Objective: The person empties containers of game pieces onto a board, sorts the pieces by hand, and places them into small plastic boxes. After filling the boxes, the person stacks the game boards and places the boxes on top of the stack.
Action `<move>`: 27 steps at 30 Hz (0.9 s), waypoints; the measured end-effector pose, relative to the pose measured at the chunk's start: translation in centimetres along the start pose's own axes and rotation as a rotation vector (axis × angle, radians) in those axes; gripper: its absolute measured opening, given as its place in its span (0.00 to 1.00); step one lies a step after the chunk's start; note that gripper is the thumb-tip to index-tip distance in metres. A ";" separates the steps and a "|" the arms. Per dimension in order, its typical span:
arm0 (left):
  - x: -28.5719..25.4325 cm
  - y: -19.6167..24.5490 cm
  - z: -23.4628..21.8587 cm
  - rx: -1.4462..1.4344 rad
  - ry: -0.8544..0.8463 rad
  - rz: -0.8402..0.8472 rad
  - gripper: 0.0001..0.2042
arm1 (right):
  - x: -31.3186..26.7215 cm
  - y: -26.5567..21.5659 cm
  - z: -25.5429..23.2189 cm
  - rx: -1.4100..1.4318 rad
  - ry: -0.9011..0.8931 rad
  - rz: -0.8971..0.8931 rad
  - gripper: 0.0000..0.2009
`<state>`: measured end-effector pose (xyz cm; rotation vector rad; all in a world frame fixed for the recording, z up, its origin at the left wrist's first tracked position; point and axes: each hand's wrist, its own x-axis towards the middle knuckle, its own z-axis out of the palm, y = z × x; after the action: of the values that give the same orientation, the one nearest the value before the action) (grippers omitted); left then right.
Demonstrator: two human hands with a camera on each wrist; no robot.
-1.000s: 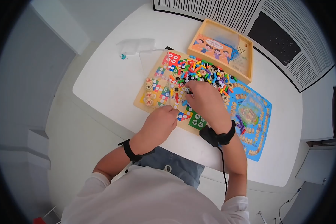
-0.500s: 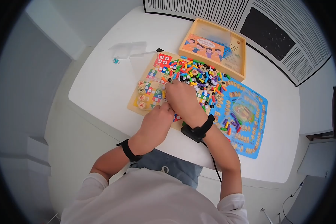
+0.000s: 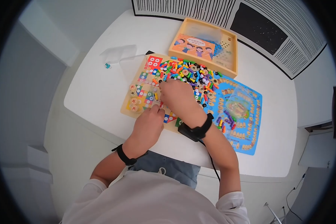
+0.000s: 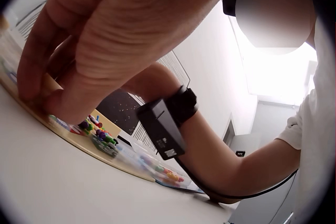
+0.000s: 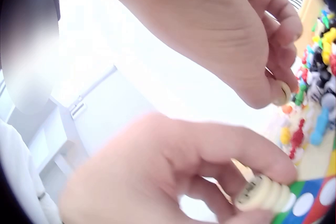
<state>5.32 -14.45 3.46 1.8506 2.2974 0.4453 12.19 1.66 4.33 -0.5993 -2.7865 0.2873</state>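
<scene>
My left hand (image 3: 149, 127) hovers at the near edge of the game board (image 3: 127, 109). It pinches a short stack of round wooden Chinese chess pieces (image 5: 260, 195), seen best in the right wrist view. A little farther in over the board, my right hand (image 3: 179, 100) holds one more round wooden chess piece (image 5: 284, 92) between thumb and fingers. Beyond the right hand spreads a heap of colourful pegs, pawns and black and white balls (image 3: 194, 76). Several round chess pieces (image 3: 133, 101) stand in a row along the board's left side.
A wooden tray (image 3: 234, 61) with an orange booklet (image 3: 194, 47) lies at the back. Right of the board is a blue game sheet (image 3: 254, 143) bearing a clear plastic box (image 3: 239, 102) and loose pegs (image 3: 227, 120). Clear plastic (image 3: 117, 54) and a teal clip (image 3: 108, 66) lie at left.
My right hand has come from over the heap leftward and nearer to my left hand. The left hand keeps its place at the board's near edge. The head view has shifted slightly.
</scene>
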 end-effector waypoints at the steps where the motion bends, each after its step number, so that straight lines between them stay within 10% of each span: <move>1: 0.0 0.0 0.0 -0.004 0.005 0.005 0.14 | -0.7 0.4 -1.3 0.077 -0.010 -0.020 0.05; 8: -0.1 0.2 -0.2 -0.011 0.008 0.035 0.10 | -4.5 0.8 -3.0 0.153 -0.418 -0.064 0.04; 18: -0.1 0.1 -0.3 -0.120 0.058 -0.003 0.16 | -3.1 6.3 -6.1 -0.083 0.010 0.241 0.06; 27: 0.1 -0.2 -0.3 -0.162 0.058 -0.028 0.17 | -2.6 10.0 -5.1 -0.186 -0.192 0.348 0.08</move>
<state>5.01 -14.44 3.70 1.7484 2.2464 0.6684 19.72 10.20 6.06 -1.1634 -2.8993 0.1622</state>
